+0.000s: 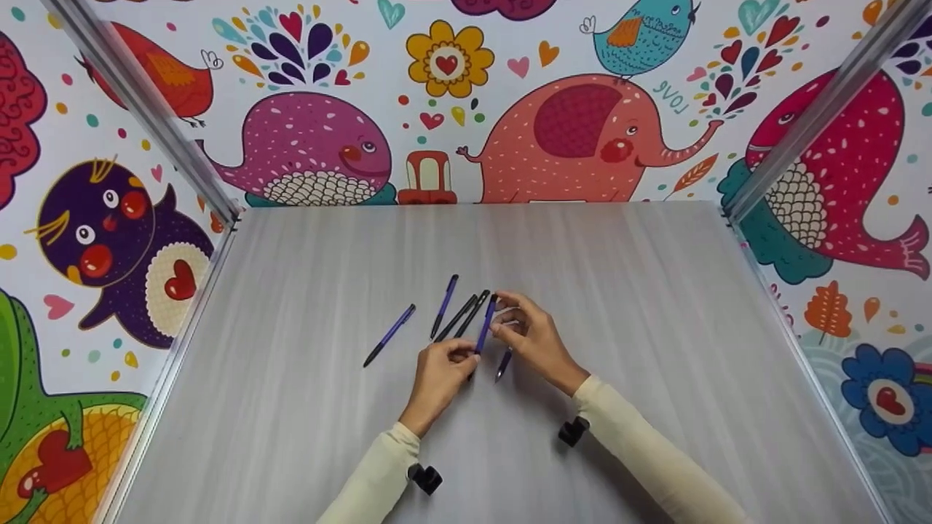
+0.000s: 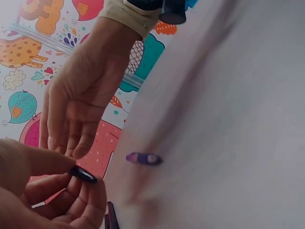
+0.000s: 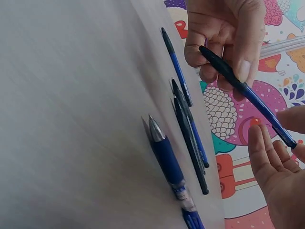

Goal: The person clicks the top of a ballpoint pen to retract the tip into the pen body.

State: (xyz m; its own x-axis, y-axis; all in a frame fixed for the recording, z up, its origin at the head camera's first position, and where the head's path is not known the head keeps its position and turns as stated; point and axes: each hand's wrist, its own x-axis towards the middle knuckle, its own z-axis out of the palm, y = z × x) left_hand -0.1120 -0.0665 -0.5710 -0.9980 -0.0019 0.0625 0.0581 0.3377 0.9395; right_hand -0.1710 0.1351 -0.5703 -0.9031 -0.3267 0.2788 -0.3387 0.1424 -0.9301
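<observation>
See the held pen [image 1: 486, 329], blue with a black grip, slanting above the tabletop [image 1: 619, 291]. Gripping its black end in the left hand [image 1: 439, 371], thumb and finger closed on it with hardly any gap. Pinching its other end in the right hand [image 1: 537, 336], nearly closed at thumb and forefinger, with the remaining fingers looser. Find a silver-tipped pen [image 1: 503, 365] to the right of the held pen, lying partly beneath the right hand. See two dark pens [image 1: 473, 316] just left of the held pen, close together; cannot tell whether touching. Spot a blue-and-black pen [image 1: 445, 306] farther left of the held pen, and an outer blue pen [image 1: 390, 335] well apart on that same side. Notice pale sleeves [image 1: 644, 451] nearer than the held pen, and cartoon-printed walls [image 1: 568, 145] beyond it.
</observation>
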